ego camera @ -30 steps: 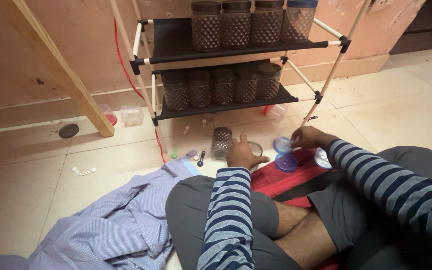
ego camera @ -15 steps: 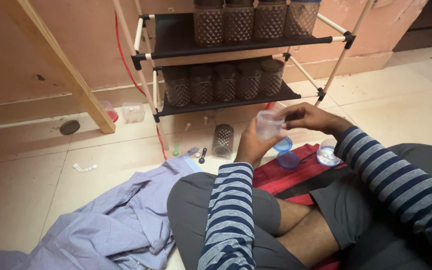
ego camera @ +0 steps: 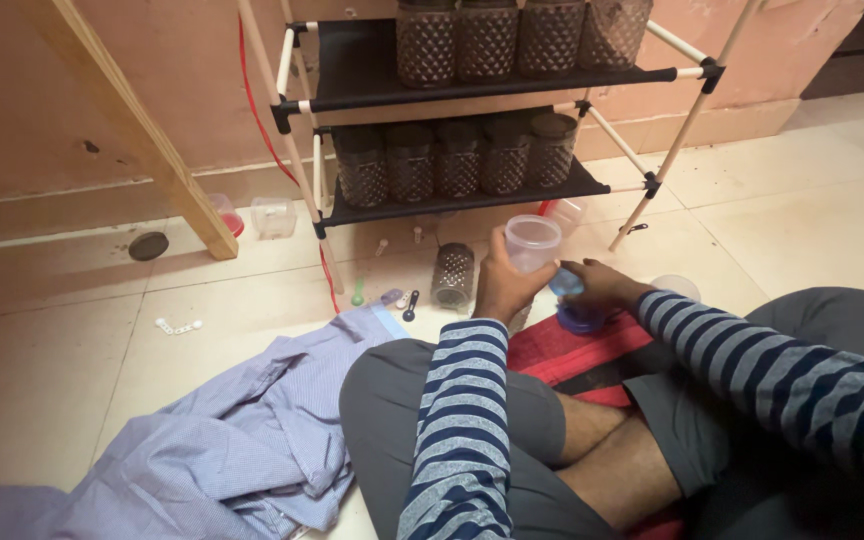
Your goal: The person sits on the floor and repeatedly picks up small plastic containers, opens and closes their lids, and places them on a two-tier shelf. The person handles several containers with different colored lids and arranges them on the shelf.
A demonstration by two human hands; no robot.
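Gripping a clear cup [ego camera: 532,243] upright above the floor, the left hand [ego camera: 500,283] wraps its fingers round it; the right hand [ego camera: 592,283] pinches a blue lid [ego camera: 566,283] just beside, over a red cloth [ego camera: 572,350].

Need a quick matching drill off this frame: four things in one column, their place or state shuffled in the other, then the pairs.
Things:
1. clear cup
2. blue lid
3. patterned jar
4. checked shirt

Places or states:
A. crumpled on the floor tiles beside the person's knee
B. held up in the left hand, open end up
C. standing alone on the floor in front of the rack
D. under the fingers of the right hand, low over the red cloth

Pairs: 1-B, 2-D, 3-C, 4-A
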